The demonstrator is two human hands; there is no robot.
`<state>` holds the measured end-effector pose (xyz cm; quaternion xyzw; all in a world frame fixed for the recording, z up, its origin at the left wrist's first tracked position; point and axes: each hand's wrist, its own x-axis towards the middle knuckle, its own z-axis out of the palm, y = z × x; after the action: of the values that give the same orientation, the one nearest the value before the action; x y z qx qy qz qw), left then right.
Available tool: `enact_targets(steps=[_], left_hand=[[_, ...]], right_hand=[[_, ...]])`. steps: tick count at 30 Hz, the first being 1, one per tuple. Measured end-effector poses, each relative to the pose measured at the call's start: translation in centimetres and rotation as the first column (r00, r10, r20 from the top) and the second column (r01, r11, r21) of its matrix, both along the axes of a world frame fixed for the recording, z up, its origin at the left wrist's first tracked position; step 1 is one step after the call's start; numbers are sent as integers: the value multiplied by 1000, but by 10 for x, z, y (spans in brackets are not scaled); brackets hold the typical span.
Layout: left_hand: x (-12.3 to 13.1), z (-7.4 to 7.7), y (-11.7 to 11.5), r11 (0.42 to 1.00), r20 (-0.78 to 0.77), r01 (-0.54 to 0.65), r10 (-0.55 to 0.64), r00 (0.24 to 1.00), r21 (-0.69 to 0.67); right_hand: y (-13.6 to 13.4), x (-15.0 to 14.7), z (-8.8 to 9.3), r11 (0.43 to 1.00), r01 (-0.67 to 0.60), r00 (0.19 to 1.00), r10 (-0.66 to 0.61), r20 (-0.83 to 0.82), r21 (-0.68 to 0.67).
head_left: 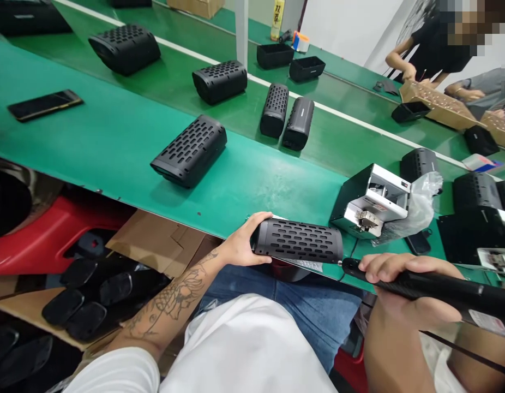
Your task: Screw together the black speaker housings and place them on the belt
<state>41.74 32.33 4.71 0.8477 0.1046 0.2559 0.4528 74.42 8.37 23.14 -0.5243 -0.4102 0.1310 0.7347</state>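
Note:
My left hand (245,240) grips the left end of a black perforated speaker housing (299,240) lying across the near edge of the green bench (113,142). My right hand (403,286) is wrapped round a black electric screwdriver (436,287), whose tip meets the housing's right end. A small metal screw feeder box (373,202) with a clear plastic bag stands just beyond the housing.
Several more black housings (190,150) lie on the bench and on the belt behind it, with a phone (44,104) at the left. A carton of black end caps (86,303) sits below left. Another person (434,46) works at cardboard trays at the far right.

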Motion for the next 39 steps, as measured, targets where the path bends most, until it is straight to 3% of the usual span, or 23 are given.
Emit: enact_targets(steps=[2, 4, 10, 19, 23, 29, 33, 35, 37, 38, 39], left_hand=[[0, -1, 0, 1000, 7, 0, 0, 1000, 4], [0, -1, 0, 1000, 7, 0, 0, 1000, 1], [0, 2, -1, 1000, -30, -1, 1, 1000, -22], [3, 4, -2, 997, -95, -6, -1, 995, -71], [6, 2, -1, 997, -105, 3, -12, 994, -82], [2, 11, 0, 999, -169, -13, 8, 986, -29], [-1, 13, 4, 998, -161, -17, 27, 987, 62], [-2, 11, 5, 995, -115, -15, 27, 993, 99], [-1, 7, 4, 993, -76, -16, 25, 997, 120], [-1, 6, 4, 992, -65, -19, 28, 997, 126], [0, 5, 4, 991, -61, -26, 34, 998, 128]], right_hand=[[-6, -47, -23, 989, -125, 991, 120, 66, 73], [-1, -65, -27, 969, -221, 971, 208, 116, 107], [17, -42, -11, 947, -307, 949, 298, 106, 91], [10, -46, -24, 888, -457, 878, 441, 187, 51], [6, -35, -30, 874, -486, 866, 479, 142, 17], [13, -46, -27, 833, -553, 826, 544, 149, 26], [7, -48, -22, 868, -496, 856, 488, 171, 6], [7, -39, -17, 900, -432, 894, 419, 161, 59], [16, -23, -10, 977, -157, 982, 139, 125, 146], [25, -13, -6, 981, 48, 993, -67, 93, 189], [35, -2, -4, 935, 277, 953, -297, 59, 220]])
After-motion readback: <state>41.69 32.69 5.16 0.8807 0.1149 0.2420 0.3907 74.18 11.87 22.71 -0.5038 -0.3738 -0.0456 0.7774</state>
